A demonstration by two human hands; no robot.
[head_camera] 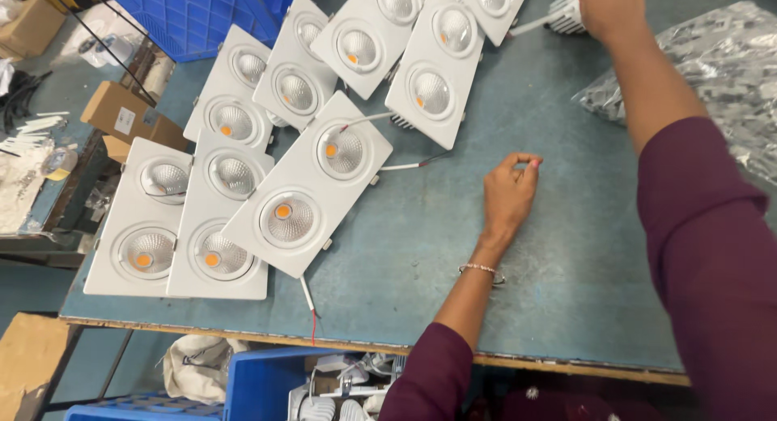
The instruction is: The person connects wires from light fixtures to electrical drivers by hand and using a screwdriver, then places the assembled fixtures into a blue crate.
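- The blue-green worktable [518, 259] carries overlapping white twin downlight panels [307, 186] across its left half, lenses up, red and white leads trailing from several
- A crumpled silvery plastic bag [712, 81] lies at the table's right edge
- The right hand [609, 8] reaches to the far edge, fingers curled tight round a white ribbed lamp body [565, 14]; it seems to be the picking-up step, just beside the farthest panel
- The left hand [508, 196] rests on bare table near the middle, thumb and forefinger pinched together; whether something tiny sits between them cannot be told
- Judged from this, bringing the lamp body nearer would call for clearing the panels' loose wires
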